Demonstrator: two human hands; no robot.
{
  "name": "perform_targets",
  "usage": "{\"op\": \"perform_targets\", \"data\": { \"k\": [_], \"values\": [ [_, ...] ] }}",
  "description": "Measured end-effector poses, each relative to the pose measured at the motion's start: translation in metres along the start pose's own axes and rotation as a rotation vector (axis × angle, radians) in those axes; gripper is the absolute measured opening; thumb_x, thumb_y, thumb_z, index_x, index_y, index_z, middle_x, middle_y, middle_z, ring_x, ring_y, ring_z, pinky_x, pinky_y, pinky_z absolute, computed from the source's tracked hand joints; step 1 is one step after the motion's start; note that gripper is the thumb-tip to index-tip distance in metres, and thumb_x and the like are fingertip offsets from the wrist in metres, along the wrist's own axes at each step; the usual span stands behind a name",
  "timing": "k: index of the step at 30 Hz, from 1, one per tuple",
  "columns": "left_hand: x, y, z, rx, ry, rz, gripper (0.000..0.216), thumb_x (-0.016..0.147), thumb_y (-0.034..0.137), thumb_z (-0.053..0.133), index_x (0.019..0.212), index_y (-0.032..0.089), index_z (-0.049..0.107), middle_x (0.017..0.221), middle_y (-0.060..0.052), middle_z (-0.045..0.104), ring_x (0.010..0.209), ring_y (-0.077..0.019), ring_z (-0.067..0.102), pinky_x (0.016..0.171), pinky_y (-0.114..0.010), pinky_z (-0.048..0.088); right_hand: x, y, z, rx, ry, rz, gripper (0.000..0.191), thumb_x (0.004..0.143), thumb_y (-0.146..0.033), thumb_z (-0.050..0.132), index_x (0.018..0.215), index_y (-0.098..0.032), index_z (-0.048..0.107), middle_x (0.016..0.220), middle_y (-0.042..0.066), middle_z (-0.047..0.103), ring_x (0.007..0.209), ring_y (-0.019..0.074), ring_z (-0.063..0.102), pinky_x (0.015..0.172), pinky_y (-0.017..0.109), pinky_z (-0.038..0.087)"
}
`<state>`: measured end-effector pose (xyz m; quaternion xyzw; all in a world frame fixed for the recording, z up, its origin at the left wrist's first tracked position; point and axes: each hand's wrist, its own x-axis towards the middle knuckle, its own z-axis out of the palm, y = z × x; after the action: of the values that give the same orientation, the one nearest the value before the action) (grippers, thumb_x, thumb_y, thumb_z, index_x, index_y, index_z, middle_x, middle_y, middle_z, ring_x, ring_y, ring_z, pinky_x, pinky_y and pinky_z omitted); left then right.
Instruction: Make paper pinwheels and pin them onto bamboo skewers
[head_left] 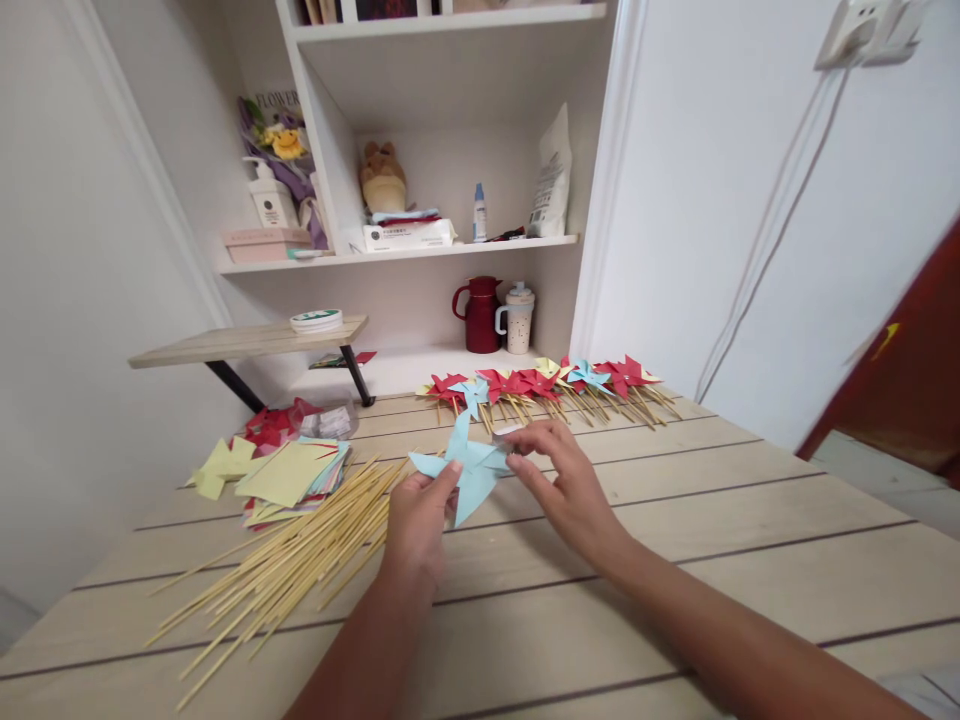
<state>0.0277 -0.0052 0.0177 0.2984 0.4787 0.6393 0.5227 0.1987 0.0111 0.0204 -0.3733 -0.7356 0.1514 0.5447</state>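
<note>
A light blue paper pinwheel (pixel 474 468) is pinched in my left hand (pixel 420 515), thumb on its front and fingers behind. My right hand (pixel 562 485) is at the right blade's tip, its fingers curved and a little apart; whether they touch the paper is hard to tell. Just behind the right fingertips shows a small white thing (pixel 509 430), mostly hidden. Left of my left hand lies a loose pile of thin wooden sticks (pixel 300 560). Beyond it is a stack of coloured paper squares (pixel 289 475), with a yellow folded pinwheel (pixel 223 467) beside it.
Finished pinwheels on sticks (pixel 525 385), red, blue and yellow, lie in a row along the table's back. A clear box (pixel 328 420) with small white pieces stands near red folded paper (pixel 270 428). Behind are a small raised shelf (pixel 247 343), a red jug (pixel 481 315) and a cup (pixel 518 320).
</note>
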Motion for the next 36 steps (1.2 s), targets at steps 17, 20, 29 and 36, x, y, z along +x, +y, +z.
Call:
{"op": "perform_targets", "data": {
  "k": [17, 20, 29, 36],
  "values": [
    [-0.0026, -0.0045, 0.0029, 0.163, -0.077, 0.024, 0.038, 0.055, 0.042, 0.087, 0.071, 0.010, 0.073, 0.063, -0.005, 0.067, 0.055, -0.0109, 0.055, 0.056, -0.023, 0.042, 0.0054, -0.0003, -0.0038, 0.330, -0.089, 0.216, 0.006, 0.082, -0.024, 0.066, 0.078, -0.021, 0.062, 0.099, 0.004, 0.070, 0.101, 0.0221, 0.063, 0.089, 0.036, 0.047],
    [-0.0038, -0.0037, 0.0041, 0.165, -0.080, 0.020, 0.038, 0.055, 0.041, 0.087, 0.071, 0.010, 0.073, 0.063, -0.005, 0.067, 0.055, -0.0106, 0.054, 0.056, -0.023, 0.042, 0.0047, 0.0017, -0.0029, 0.306, -0.098, 0.233, 0.005, 0.082, -0.023, 0.067, 0.079, -0.021, 0.063, 0.090, 0.002, 0.069, 0.090, 0.0197, 0.063, 0.083, 0.033, 0.047],
    [-0.0035, -0.0066, 0.0035, 0.137, -0.135, 0.005, 0.038, 0.055, 0.042, 0.087, 0.071, 0.010, 0.072, 0.063, -0.004, 0.065, 0.056, -0.0117, 0.054, 0.058, -0.024, 0.042, 0.0037, 0.0015, 0.0011, 0.237, -0.077, 0.258, 0.009, 0.079, -0.023, 0.068, 0.072, -0.020, 0.064, 0.074, -0.001, 0.065, 0.073, 0.0154, 0.060, 0.069, 0.027, 0.046],
    [-0.0061, -0.0047, 0.0056, 0.164, -0.120, 0.020, 0.036, 0.057, 0.041, 0.086, 0.069, 0.010, 0.071, 0.061, -0.003, 0.063, 0.055, -0.0103, 0.051, 0.055, -0.023, 0.039, 0.0051, -0.0034, 0.0003, 0.213, -0.037, 0.270, 0.011, 0.078, -0.026, 0.069, 0.070, -0.020, 0.065, 0.074, -0.001, 0.067, 0.073, 0.0162, 0.061, 0.069, 0.028, 0.047]
  ]
}}
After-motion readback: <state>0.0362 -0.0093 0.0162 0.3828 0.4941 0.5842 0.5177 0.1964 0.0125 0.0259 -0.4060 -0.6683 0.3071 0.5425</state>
